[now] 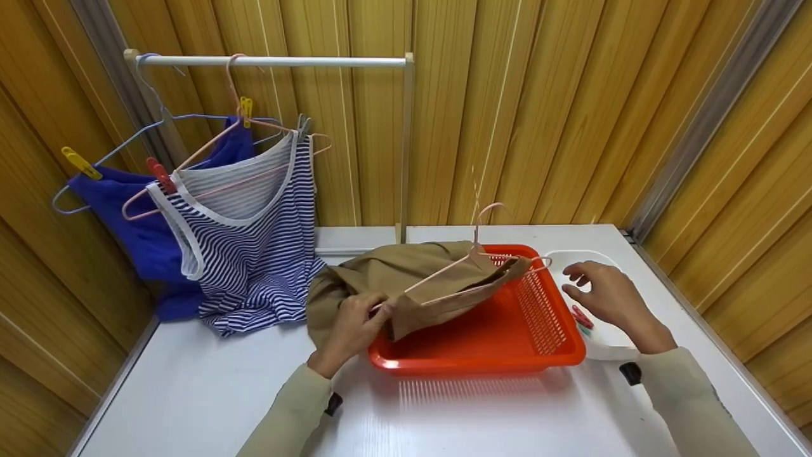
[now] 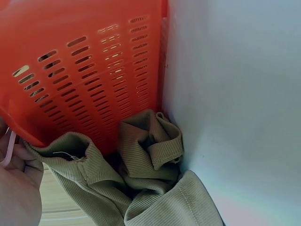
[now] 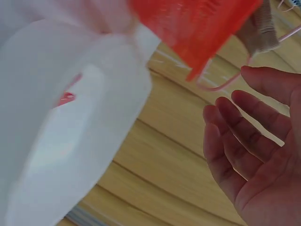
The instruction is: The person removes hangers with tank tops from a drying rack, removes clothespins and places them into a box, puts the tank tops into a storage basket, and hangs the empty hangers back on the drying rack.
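Note:
Khaki trousers (image 1: 406,266) lie over the red basket (image 1: 469,363), a pink hanger (image 1: 444,270) set along their waistband. My left hand (image 1: 355,327) pinches the waistband and the hanger's near end at the basket's left side. In the left wrist view, folds of the trousers (image 2: 103,188) hang against the slotted wall of the basket (image 2: 94,70). My right hand (image 1: 606,295) is held with loosely bent fingers over the white tray (image 1: 612,350), holding nothing. Below it in the tray sit a red clothespin (image 1: 581,316) and a greenish piece. The hanger's far end sticks out past the waistband.
A clothes rack (image 1: 273,61) stands at the back left. On it hang a striped tank top (image 1: 254,254), clipped by a red clothespin (image 1: 160,174) and a grey one, and a blue garment (image 1: 136,235) with yellow clothespins. Wood-patterned walls (image 1: 539,127) enclose the white table (image 1: 209,393).

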Demonstrator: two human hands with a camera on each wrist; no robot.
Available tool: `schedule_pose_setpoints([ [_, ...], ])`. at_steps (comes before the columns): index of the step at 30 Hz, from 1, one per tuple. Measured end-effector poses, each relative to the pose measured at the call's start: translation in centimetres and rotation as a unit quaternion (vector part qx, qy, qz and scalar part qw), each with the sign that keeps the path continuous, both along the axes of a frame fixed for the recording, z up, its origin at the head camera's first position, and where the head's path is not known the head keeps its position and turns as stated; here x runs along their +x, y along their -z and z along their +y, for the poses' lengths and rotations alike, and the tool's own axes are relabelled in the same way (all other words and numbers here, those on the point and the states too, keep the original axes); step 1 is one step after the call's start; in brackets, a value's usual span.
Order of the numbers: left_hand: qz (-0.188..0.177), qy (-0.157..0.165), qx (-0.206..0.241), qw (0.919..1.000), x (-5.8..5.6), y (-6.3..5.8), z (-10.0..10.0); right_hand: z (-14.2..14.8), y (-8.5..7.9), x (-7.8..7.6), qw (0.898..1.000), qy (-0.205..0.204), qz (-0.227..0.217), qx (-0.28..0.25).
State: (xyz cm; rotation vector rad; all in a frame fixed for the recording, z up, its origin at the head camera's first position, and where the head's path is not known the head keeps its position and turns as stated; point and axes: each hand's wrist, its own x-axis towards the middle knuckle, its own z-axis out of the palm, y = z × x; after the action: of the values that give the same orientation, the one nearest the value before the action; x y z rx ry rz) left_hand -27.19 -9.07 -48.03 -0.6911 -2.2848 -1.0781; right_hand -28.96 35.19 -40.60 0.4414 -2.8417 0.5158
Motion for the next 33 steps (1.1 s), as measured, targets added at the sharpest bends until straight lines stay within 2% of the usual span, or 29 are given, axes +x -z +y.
schedule_pose_setpoints([
  [4,-0.004,0.009,0.036,0.9993,0.0,0.1,-0.1,-1.5,-1.8,-0.3,1.0,-0.015,0.008,0.0],
  [8,-0.002,0.006,0.037,0.9993,-0.1,0.0,-0.1,-2.9,-3.5,-0.9,0.999,-0.031,0.009,0.009],
  [12,0.003,0.002,0.035,0.9994,-0.1,0.0,-0.1,-4.3,-4.2,-2.0,0.999,-0.047,0.003,0.018],
  [21,-0.007,0.004,0.033,0.9994,0.0,0.0,0.0,-6.0,-2.9,-3.9,0.997,-0.078,-0.018,0.018],
  [28,0.004,0.002,0.026,0.9997,0.0,0.0,0.1,-6.4,-2.2,-4.4,0.997,-0.076,0.002,0.013],
  [33,-0.002,0.001,0.029,0.9996,0.0,0.1,0.0,-5.9,-2.0,-4.6,0.997,-0.075,0.021,0.014],
])
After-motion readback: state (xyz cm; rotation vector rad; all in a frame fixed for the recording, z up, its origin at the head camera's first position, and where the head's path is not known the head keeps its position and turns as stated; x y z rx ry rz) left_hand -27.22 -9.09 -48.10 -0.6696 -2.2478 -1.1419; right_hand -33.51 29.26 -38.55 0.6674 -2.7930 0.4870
